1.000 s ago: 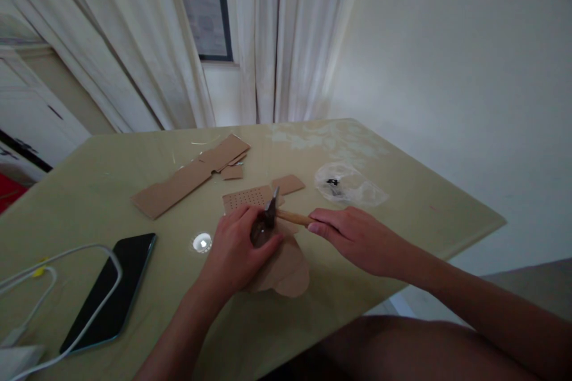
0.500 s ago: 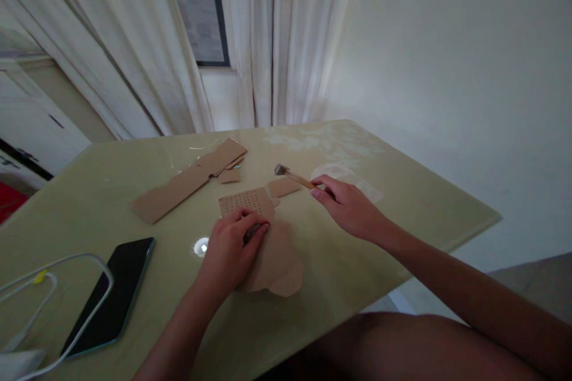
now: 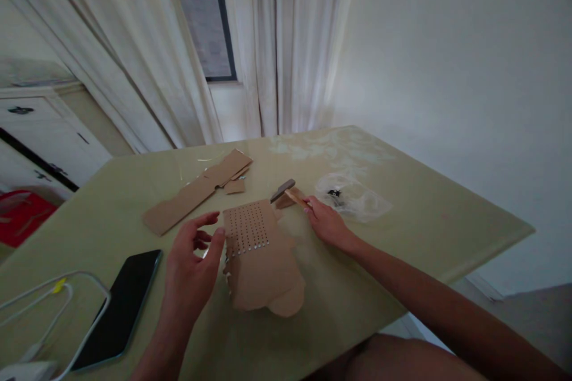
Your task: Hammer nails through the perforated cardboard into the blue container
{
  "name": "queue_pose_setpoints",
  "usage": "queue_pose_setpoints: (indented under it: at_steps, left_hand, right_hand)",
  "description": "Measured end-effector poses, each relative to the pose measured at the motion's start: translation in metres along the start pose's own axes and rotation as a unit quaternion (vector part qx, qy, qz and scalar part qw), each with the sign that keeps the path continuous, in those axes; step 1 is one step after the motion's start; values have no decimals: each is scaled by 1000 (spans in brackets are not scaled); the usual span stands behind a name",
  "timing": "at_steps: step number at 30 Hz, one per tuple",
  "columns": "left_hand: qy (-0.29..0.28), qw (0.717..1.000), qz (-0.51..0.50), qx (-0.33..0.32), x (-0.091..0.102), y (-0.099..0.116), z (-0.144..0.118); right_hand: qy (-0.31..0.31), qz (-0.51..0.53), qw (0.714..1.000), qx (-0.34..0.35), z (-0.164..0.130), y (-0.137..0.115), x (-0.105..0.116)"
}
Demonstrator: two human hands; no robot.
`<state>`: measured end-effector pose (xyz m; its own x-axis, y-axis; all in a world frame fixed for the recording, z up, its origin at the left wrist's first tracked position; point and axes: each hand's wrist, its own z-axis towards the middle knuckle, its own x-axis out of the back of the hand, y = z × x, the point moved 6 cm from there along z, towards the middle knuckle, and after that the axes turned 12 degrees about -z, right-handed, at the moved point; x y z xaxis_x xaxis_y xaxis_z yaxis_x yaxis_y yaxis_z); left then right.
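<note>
While my left hand point(image 3: 192, 265) hovers half-open, its thumb tip touching the left edge of the perforated cardboard piece point(image 3: 259, 256) lying flat on the counter point(image 3: 402, 232), my right hand point(image 3: 326, 223) grips the wooden handle of a small hammer point(image 3: 286, 190), its head resting just beyond the cardboard. I see a plastic bag point(image 3: 353, 199) near the right hand and 1 phone point(image 3: 120, 306) left of the left hand.

A long strip of cardboard point(image 3: 196, 191) lies across my table point(image 3: 447, 220), with a black phone point(image 3: 118, 308) and white cables point(image 3: 49, 303) near me. A crumpled clear plastic bag point(image 3: 353, 197) sits further right. White curtains point(image 3: 286, 41) frame the window point(image 3: 201, 12).
</note>
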<state>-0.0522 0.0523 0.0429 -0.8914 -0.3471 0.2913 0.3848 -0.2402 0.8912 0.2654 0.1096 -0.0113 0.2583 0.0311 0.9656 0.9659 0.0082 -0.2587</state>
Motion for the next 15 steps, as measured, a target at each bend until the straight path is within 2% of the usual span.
queue_pose_setpoints:
  at_steps: [3,5,6,8,15]
  left_hand:
    - [-27,993,-43,105,-4,-29,-12]
    - [-72,974,-91,195,-16,-44,-26]
    - [-92,964,-116,221,-22,-46,-33]
    - [-103,955,-155,230,-32,-44,-43]
    - [-68,948,-222,217,-46,-41,-61]
  right_hand:
    - [-15,-2,1000,14,2,0,-5]
    - [-22,-7,1000,18,5,-1,-6]
    - [-26,-12,999,21,6,-1,-6]
    - [-33,-22,999,28,8,-2,-7]
    - [-46,-81,994,60,7,-2,-1]
